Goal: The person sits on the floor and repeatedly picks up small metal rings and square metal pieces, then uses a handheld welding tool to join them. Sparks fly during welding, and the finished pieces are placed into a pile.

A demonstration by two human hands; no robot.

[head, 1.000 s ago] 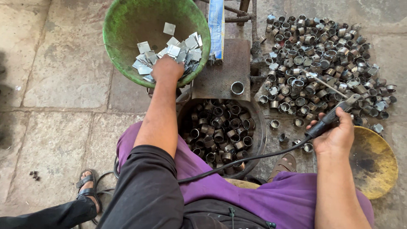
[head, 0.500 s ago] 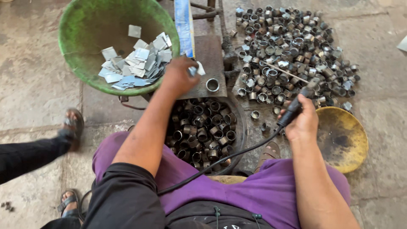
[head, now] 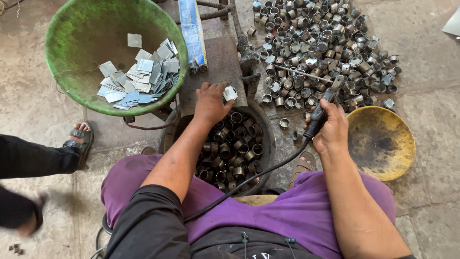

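My left hand (head: 211, 101) rests on a dark metal work block (head: 216, 67) and pinches a small metal ring with a square plate (head: 230, 93) at its fingertips. My right hand (head: 329, 128) grips the black handle of a welding electrode holder (head: 320, 114); its thin rod (head: 299, 73) reaches up-left over a pile of metal rings (head: 318, 45). A black cable (head: 249, 182) runs from the handle across my purple-clad lap. Below my left hand a round dark pan (head: 266, 128) holds several dark rings.
A green bowl (head: 76, 33) with small square metal plates (head: 139, 79) sits at upper left. A yellow dish (head: 383, 141) lies at right. A blue-wrapped packet (head: 193, 29) lies beside the block. Another person's sandalled foot (head: 79, 139) and dark sleeve are at left.
My left hand came out of the green bowl and moved down-right to the work block with a small piece. The right hand stays on the holder. The other person's foot shifted at left.
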